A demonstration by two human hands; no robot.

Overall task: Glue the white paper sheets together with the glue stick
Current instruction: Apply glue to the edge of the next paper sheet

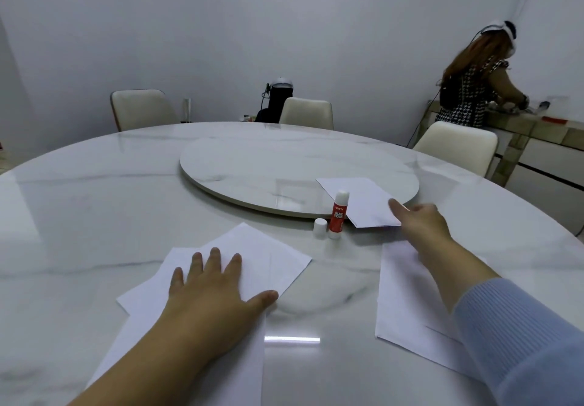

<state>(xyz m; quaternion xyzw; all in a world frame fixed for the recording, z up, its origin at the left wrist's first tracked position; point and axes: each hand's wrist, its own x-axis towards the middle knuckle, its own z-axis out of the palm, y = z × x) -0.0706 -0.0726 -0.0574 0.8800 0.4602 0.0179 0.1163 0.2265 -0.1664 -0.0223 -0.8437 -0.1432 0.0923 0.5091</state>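
Marble-patterned and glossy, the round table [94,200] carries everything. Nearest its front edge, overlapping white sheets [268,263] are pressed flat by the left hand [211,285], fingers straight and spread. More sheets [407,304] lie under the right forearm. Further in, the uncapped glue stick [338,213] stands beside its cap [320,228]. A folded white sheet [363,203], overhanging the turntable [252,165], is touched by the right hand [420,219], forefinger extended; whether it is pinched cannot be told. Fetching seems underway; next, gluing is probably called for. Beyond, cream chairs [142,108] and a grey wall are seen.

white paper sheets [259,263], red-and-white glue stick [337,213], blue sleeve [518,336]
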